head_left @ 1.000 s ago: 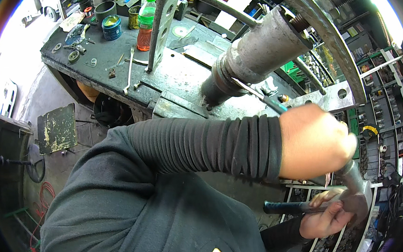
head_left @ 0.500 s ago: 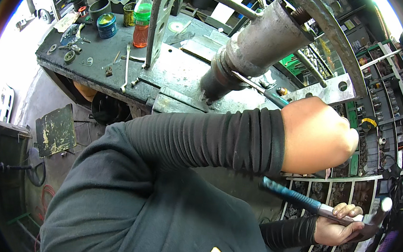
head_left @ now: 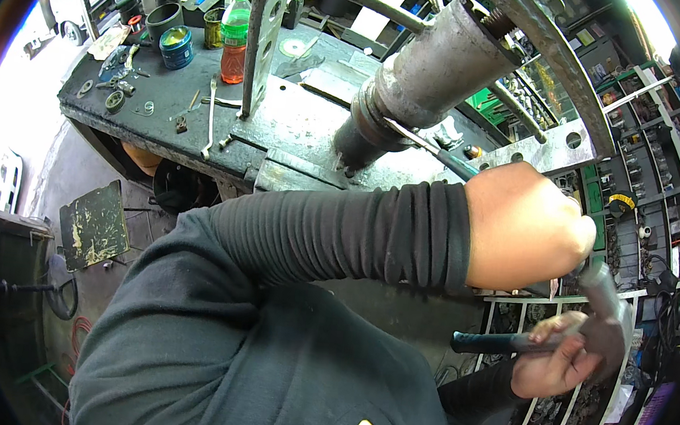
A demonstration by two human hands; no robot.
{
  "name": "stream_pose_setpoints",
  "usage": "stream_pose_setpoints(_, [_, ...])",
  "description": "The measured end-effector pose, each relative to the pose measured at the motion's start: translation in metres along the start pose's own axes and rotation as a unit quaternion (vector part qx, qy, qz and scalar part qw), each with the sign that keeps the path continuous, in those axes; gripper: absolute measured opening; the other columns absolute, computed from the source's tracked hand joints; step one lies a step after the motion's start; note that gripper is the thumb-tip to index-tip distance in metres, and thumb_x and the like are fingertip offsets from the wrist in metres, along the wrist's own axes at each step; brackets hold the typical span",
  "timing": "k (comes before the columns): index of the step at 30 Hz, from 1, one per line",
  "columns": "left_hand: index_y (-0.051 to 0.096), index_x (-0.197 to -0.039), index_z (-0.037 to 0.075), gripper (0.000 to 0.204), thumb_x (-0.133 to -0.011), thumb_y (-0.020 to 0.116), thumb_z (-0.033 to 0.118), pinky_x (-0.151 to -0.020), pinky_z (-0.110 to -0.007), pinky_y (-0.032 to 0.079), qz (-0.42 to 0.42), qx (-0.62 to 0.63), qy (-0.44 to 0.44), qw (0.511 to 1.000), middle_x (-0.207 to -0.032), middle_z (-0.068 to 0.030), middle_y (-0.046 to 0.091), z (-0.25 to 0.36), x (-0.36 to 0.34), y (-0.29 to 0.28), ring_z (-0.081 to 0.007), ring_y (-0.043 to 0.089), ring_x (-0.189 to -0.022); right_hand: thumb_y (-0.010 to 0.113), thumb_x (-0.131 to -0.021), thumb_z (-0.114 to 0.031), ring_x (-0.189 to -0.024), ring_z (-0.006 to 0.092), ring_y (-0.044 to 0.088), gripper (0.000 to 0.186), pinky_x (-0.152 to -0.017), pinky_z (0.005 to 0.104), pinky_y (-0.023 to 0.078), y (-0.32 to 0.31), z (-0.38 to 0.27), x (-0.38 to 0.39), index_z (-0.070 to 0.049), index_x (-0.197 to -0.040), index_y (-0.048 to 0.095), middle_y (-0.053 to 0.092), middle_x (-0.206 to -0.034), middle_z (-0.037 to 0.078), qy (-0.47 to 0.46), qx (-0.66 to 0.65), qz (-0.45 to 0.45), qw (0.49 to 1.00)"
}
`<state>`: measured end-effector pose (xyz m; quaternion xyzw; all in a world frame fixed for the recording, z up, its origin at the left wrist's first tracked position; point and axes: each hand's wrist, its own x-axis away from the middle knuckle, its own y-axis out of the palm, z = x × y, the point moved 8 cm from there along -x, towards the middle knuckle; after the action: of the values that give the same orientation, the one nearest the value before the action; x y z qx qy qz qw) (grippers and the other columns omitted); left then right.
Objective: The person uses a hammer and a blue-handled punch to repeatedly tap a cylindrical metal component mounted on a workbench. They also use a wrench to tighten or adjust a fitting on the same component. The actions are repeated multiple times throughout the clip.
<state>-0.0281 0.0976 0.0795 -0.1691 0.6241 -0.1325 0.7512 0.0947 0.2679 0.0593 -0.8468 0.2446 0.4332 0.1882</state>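
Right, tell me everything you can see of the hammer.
The hammer has a grey, metallic-looking head, slightly blurred, and a handle with a dark, bluish grip. It lies sideways across the picture, grip end to the left, head to the right. The right hand holds it close to the head. One end of the head reaches up beside the left hand; contact there is unclear.

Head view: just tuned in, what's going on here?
The left hand grips a screwdriver-like tool, its tip at the collar of the metal cylinder. The right hand holds a hammer near its head, which is close beside the left hand; contact is unclear. A wrench lies on the workbench.
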Motion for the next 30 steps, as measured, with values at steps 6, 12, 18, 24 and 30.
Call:
stream_pose_setpoints(6, [0.052, -0.077, 0.005, 0.011, -0.076, 0.059, 0.013, -0.046, -0.036, 0.051, 0.015, 0.015, -0.013, 1.000, -0.064, -0.0088, 0.059, 0.002, -0.002, -0.010, -0.0264, 0.064, -0.057, 0.047, -0.099, -0.035, -0.050, 0.0146, 0.046, 0.043, -0.040, 0.0231, 0.038, -0.031, -0.011, -0.012, 0.008, -0.096, 0.043, 0.047, -0.073, 0.014, -0.004, -0.067, 0.087, 0.994])
stream_pose_setpoints(12, [0.052, -0.076, 0.005, 0.011, -0.076, 0.058, 0.014, -0.046, -0.036, 0.051, 0.034, -0.023, -0.016, 0.999, -0.062, -0.0076, 0.059, 0.002, 0.000, -0.015, -0.0258, 0.064, -0.056, 0.054, -0.097, -0.031, -0.054, 0.0137, 0.048, 0.043, -0.041, 0.0220, 0.040, -0.025, -0.008, -0.011, 0.006, -0.117, 0.043, 0.050, -0.076, 0.013, 0.027, -0.077, 0.043, 0.996])
stream_pose_setpoints(18, [0.053, -0.074, 0.006, 0.010, -0.075, 0.058, 0.014, -0.048, -0.034, 0.051, 0.030, 0.003, 0.002, 1.000, -0.061, -0.0066, 0.057, 0.002, 0.004, -0.005, -0.0229, 0.064, -0.058, 0.054, -0.097, -0.030, -0.052, 0.0132, 0.046, 0.048, -0.042, 0.0231, 0.041, 0.002, -0.007, 0.002, 0.003, -0.128, 0.038, 0.050, -0.077, 0.011, -0.001, 0.049, 0.000, 0.999])
stream_pose_setpoints(24, [0.053, -0.074, 0.005, 0.010, -0.075, 0.058, 0.013, -0.048, -0.035, 0.051, 0.025, 0.021, -0.010, 0.999, -0.061, -0.0077, 0.058, 0.003, 0.000, -0.017, -0.0249, 0.064, -0.057, 0.049, -0.099, -0.029, -0.053, 0.0150, 0.045, 0.033, -0.044, 0.0241, 0.039, -0.022, -0.028, -0.010, 0.004, -0.099, 0.048, 0.049, -0.075, 0.013, -0.031, -0.130, -0.001, 0.991])
stream_pose_setpoints(30, [0.053, -0.075, 0.005, 0.009, -0.075, 0.058, 0.013, -0.049, -0.036, 0.052, 0.027, 0.008, -0.001, 1.000, -0.060, -0.0082, 0.058, 0.000, 0.000, -0.023, -0.0260, 0.064, -0.057, 0.051, -0.098, -0.018, -0.054, 0.0159, 0.047, 0.022, -0.044, 0.0241, 0.041, -0.005, -0.029, 0.003, 0.000, -0.111, 0.047, 0.051, -0.084, 0.015, -0.020, 0.008, 0.069, 0.997])
